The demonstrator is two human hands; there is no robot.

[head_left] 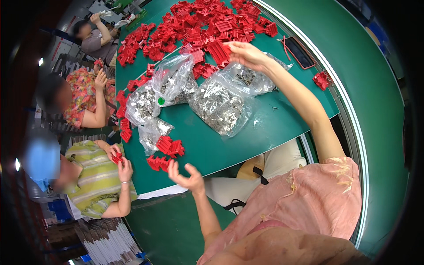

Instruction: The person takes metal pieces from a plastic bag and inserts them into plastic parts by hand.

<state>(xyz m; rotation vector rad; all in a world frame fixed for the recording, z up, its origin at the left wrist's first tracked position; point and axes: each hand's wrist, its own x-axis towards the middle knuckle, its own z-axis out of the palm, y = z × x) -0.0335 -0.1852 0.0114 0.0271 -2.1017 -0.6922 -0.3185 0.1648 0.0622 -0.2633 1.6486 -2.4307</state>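
Observation:
My right hand (247,55) reaches far over the table and pinches the near-right side of a red slotted plastic part (218,52). That part is at the front of a large heap of similar red plastic parts (190,22). My left hand (187,177) hangs at the table's near edge with its fingers apart and nothing in it. Just beyond its fingertips lies a small group of red plastic parts (165,152). Between my hands are clear plastic bags of small metal pieces (221,104), one of them (174,84) marked with a green round sticker (161,101).
A phone in a reddish case (299,53) and a lone red part (321,81) lie toward the table's right edge. Along the left side sit co-workers, the nearest in a striped top (95,172) with a red part in hand. More red parts (125,128) line the left edge.

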